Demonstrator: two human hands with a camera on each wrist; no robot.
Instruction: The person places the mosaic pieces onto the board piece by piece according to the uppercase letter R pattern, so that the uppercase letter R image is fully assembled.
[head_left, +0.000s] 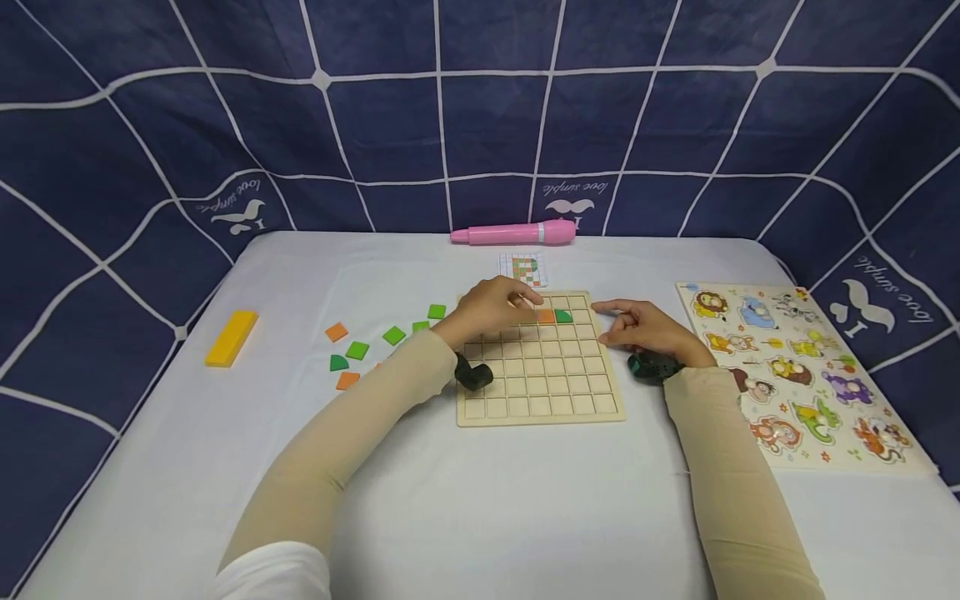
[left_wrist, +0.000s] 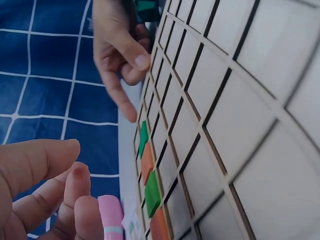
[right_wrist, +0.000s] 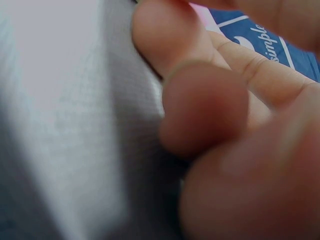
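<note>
A wooden grid board (head_left: 540,408) lies on the white table. My left hand (head_left: 491,307) hovers over its upper left, fingers loosely bent; in the left wrist view nothing shows between thumb and fingers. Near the top of the grid, an orange square tile (head_left: 546,316) sits beside a green round-edged tile (head_left: 563,317). The left wrist view also reveals a green square tile (left_wrist: 152,195) and another orange tile (left_wrist: 160,227) in that row, which my left hand covers in the head view. At the board's right edge, my right hand (head_left: 641,325) rests with index finger and thumb spread.
Several loose green tiles (head_left: 393,335) and orange tiles (head_left: 337,332) lie left of the board. A small pattern card (head_left: 525,268) and a pink pen (head_left: 513,234) are behind it. At far left lies a yellow block (head_left: 231,338); at right, an animal puzzle board (head_left: 806,375).
</note>
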